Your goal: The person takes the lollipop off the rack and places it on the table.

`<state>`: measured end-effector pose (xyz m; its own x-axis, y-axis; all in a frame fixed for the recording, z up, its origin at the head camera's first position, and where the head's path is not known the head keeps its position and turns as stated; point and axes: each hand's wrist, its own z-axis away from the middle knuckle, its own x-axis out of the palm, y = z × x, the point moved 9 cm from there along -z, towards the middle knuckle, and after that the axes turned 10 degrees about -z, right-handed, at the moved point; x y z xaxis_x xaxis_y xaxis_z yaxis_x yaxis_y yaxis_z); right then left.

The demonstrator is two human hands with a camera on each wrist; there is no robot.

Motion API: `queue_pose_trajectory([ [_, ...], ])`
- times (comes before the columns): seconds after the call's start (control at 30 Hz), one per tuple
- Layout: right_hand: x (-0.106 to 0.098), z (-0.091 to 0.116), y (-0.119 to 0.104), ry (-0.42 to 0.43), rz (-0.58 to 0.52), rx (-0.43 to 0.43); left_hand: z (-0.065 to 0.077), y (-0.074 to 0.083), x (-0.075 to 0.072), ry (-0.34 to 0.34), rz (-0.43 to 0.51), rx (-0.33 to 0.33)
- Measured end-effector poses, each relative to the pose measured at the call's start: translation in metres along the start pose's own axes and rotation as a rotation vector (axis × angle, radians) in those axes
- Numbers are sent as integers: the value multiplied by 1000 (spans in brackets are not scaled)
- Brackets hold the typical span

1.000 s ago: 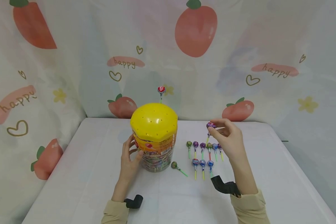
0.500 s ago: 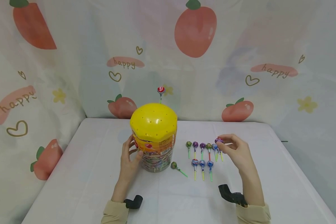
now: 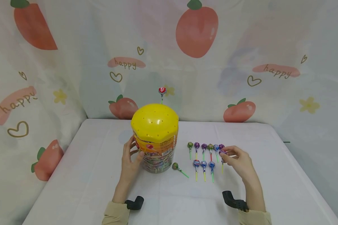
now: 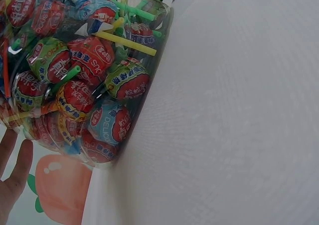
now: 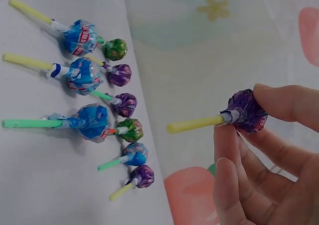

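My left hand rests against the left side of a clear jar with a yellow dimpled lid, its fingertips and thumb touching the wall. The left wrist view shows wrapped lollipops packed in the jar and parts of my fingers at its side. My right hand pinches a purple-wrapped lollipop by its head, yellow stick pointing away from the palm. It is at the right end of a front row of blue lollipops. Behind runs a row of green, purple and blue lollipops.
One green lollipop lies slanted between the jar and the rows. A red-topped lollipop stands up behind the lid. The white-covered table reaches back to a printed fabric backdrop.
My right hand has carried the purple lollipop rightward and then toward me, from above the back row to the front row's right end. My left hand and the jar have stayed put.
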<state>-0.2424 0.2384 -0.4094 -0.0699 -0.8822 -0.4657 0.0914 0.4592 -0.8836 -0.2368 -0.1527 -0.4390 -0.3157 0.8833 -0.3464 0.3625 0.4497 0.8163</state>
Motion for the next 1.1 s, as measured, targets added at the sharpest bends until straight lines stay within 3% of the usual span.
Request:
queue_pose_trajectory([
  [0.4,9,-5,38,-32,-2,113,1,-1,1,-13,8,-25],
  [1.1,25,-12,74,-66,-11,192,0,-1,0,6,-19,4],
])
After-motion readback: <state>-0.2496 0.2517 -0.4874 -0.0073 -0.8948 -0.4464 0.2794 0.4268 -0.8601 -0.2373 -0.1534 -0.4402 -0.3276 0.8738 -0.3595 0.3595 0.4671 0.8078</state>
